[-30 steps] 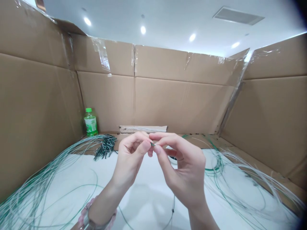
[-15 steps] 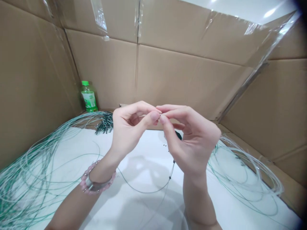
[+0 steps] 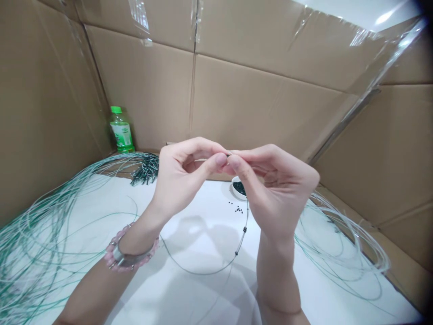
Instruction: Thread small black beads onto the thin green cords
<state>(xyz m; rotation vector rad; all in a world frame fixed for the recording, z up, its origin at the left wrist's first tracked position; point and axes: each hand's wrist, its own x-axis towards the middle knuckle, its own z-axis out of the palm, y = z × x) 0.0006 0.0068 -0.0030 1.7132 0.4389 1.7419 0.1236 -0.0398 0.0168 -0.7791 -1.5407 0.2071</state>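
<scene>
My left hand (image 3: 184, 178) and my right hand (image 3: 275, 189) meet fingertip to fingertip above the white table. Both pinch a thin dark cord (image 3: 203, 273) between thumb and forefinger. A tiny dark piece shows at the meeting point, too small to make out. The cord hangs below in a loop, passing behind my left wrist and up to my right hand. Small black beads (image 3: 245, 229) sit on its right side. Behind my right thumb stands a white bowl (image 3: 233, 184) of tiny black beads, partly hidden, with several loose beads (image 3: 238, 209) before it.
Bundles of green and white cords (image 3: 50, 225) lie at the left, ending in dark tips. Looser coils (image 3: 358, 243) spread at the right. A green-capped bottle (image 3: 122, 133) stands in the back left corner. Cardboard walls (image 3: 270, 99) enclose the white tabletop (image 3: 189, 298).
My right hand has shifted slightly to the right, and its thumb lies flatter over the pinch point. More of the bead bowl now shows. The view has tilted slightly.
</scene>
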